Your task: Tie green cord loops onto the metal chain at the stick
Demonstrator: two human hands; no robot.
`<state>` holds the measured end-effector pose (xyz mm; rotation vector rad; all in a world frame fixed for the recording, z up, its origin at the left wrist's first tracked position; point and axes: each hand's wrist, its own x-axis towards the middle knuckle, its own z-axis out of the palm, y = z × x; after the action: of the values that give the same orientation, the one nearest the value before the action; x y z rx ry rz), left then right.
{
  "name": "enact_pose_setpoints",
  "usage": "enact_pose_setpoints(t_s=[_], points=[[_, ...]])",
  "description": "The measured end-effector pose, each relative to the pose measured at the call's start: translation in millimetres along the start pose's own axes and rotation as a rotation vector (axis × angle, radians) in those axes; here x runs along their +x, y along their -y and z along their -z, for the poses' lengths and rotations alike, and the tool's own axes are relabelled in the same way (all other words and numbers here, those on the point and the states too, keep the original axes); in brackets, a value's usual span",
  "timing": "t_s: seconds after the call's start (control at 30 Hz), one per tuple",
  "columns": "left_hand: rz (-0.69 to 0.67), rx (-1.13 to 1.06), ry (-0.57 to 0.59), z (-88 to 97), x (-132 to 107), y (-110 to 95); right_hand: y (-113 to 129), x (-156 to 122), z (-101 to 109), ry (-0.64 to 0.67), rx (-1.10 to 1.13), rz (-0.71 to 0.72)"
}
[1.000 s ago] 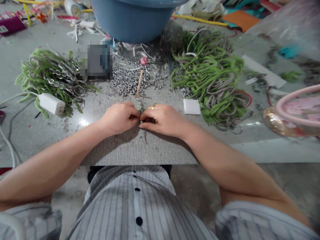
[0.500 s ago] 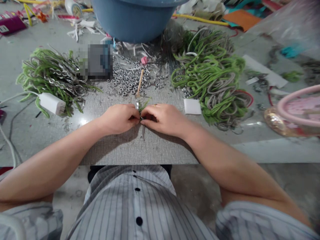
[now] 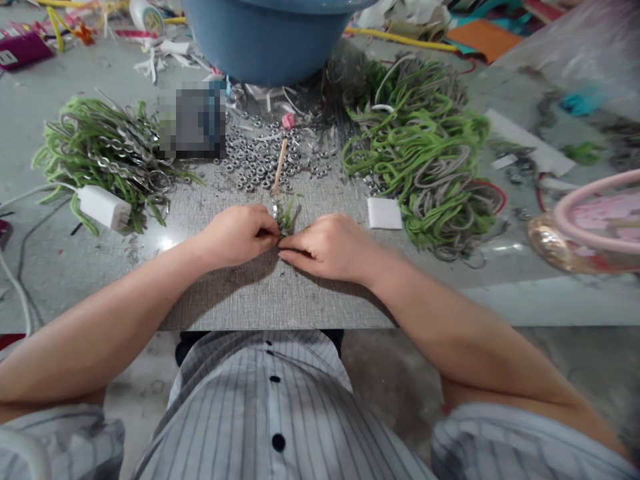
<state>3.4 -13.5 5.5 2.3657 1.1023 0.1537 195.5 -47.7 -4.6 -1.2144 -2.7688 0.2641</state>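
Observation:
Close together over the front of the table, my left hand (image 3: 243,233) and my right hand (image 3: 330,247) meet fingertip to fingertip. Between them a short piece of green cord (image 3: 286,217) sticks up and away from me. The left fingers are closed in a pinch at its near end. My right thumb and index finger press in at the same spot; the exact grip is hidden. A shiny metal piece (image 3: 275,210) shows beside the left fingertips. Just beyond lies a thin wooden stick (image 3: 281,165), with many small metal rings (image 3: 250,160) around it.
A pile of green and grey cords (image 3: 425,147) lies right, a bundle of cords with metal chains (image 3: 105,153) left. A white charger (image 3: 104,207), a white square block (image 3: 385,213) and a pink-handled basket (image 3: 590,220) stand nearby. A blue basin (image 3: 270,40) stands behind.
My right hand has shifted slightly down toward me, its fingers lower and closer together. More of the green cord now shows between the hands. The left hand has barely moved.

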Motion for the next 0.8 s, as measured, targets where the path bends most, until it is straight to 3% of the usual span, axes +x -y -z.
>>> enact_pose_setpoints(t_s=[0.33, 0.5, 0.57, 0.8], points=[[0.046, 0.282, -0.066, -10.6, -9, -15, -1, 0, 1, 0.052, 0.245, 0.07], [-0.088, 0.325, -0.141, -13.3, -10, -6, -8, 1, -2, -0.278, 0.194, 0.066], [-0.089, 0.324, -0.146, -12.9, -10, -5, -11, 1, -3, -0.335, 0.126, 0.048], [-0.008, 0.303, -0.09, -9.0, -15, -14, -7, 1, -1, -0.109, -0.058, -0.025]])
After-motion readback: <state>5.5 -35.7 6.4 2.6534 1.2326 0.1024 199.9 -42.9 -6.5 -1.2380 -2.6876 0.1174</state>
